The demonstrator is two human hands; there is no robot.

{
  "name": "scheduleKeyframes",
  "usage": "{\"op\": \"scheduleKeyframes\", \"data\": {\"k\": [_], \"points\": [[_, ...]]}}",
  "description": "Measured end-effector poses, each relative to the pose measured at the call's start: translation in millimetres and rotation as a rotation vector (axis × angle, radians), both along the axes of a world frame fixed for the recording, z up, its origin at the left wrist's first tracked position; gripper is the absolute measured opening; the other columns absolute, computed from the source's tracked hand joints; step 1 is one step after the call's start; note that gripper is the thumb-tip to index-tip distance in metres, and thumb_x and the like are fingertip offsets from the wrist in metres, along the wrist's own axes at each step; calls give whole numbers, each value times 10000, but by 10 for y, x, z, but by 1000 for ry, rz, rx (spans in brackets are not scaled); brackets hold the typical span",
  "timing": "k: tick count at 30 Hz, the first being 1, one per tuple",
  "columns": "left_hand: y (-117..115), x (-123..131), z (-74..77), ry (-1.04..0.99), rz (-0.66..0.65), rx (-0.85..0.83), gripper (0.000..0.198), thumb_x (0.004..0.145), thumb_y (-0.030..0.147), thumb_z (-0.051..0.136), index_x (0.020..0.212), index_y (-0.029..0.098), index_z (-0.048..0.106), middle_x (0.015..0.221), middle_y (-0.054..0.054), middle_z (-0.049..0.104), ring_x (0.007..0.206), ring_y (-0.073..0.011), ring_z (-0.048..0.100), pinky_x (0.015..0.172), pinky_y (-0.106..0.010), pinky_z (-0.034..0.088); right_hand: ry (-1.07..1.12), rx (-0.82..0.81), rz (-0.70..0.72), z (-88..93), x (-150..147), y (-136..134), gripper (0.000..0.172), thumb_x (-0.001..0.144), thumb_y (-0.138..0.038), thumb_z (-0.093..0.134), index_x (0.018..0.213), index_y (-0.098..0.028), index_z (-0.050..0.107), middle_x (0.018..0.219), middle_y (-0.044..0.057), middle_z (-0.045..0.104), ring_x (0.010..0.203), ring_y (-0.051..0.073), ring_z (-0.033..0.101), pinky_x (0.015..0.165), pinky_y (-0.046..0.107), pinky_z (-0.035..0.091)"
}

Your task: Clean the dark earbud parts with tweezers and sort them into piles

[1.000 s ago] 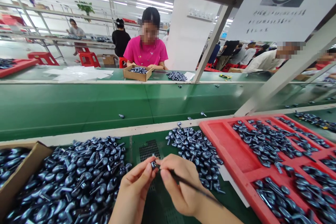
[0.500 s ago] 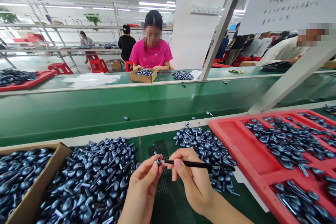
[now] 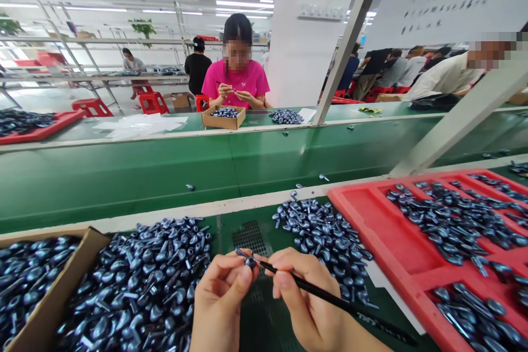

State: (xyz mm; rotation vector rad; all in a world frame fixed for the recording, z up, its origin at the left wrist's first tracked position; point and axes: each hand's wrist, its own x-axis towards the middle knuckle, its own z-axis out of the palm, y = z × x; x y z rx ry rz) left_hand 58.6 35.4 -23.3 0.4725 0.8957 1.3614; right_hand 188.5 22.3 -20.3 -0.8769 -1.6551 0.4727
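My left hand [image 3: 223,294] pinches a shiny dark-blue earbud shell [image 3: 249,262] between thumb and fingertips, its stem pointing up and left. In my right hand [image 3: 307,291] are slim black tweezers [image 3: 350,304] with pale lettering, their back end slanting down to the right. The tweezers' tip meets the earbud shell or lies right by it; whether it grips anything is too small to tell. To the left of my hands spreads a large heap of similar shells [image 3: 144,280]. A smaller heap [image 3: 317,225] lies behind my right hand.
A cardboard box [image 3: 53,291] of shells stands at the left. On the right is a red compartment tray [image 3: 383,231] holding more shells. Beyond the white ledge [image 3: 231,202] runs a green belt [image 3: 124,176]. A co-worker in pink [image 3: 236,77] sits opposite, behind a small box [image 3: 223,121].
The tweezers have tilted, their back end swinging down. The earbud shell has turned in my left fingers, so its stem now shows. The co-worker opposite has raised both hands.
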Motion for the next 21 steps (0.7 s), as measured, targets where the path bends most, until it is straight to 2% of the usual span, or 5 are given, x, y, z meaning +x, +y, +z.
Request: {"op": "scheduleKeyframes", "data": {"k": [6,9,14,21], "points": [[-5,3,-6,-53,-7,3,294,499,141,880,570,160,596,779,18,661,715,-120,667,665,-170,531,24,12,31,-5,-11,-6,352,881,-81,432,1143,-315,451,707,-29,507,750,167,621,737,322,566],[-7,3,-18,-67,2,17,313,498,125,877,563,164,573,761,27,637,701,-112,646,672,-179,531,35,7,38,-47,-21,-17,357,876,-71,431,1136,-314,453,747,-23,541,760,156,607,786,329,566],[-9,8,-33,-41,4,51,299,511,132,871,561,168,578,753,32,618,701,-109,631,688,-188,531,44,-4,42,-89,-30,-14,363,882,-69,433,1156,-308,443,924,18,618,769,155,595,804,362,572],[-16,6,-36,-17,25,56,314,507,139,868,543,169,558,734,26,612,713,-114,591,670,-185,519,35,32,4,-75,-60,-43,387,856,-47,458,1155,-293,475,901,34,649,815,180,656,780,357,579]]}}
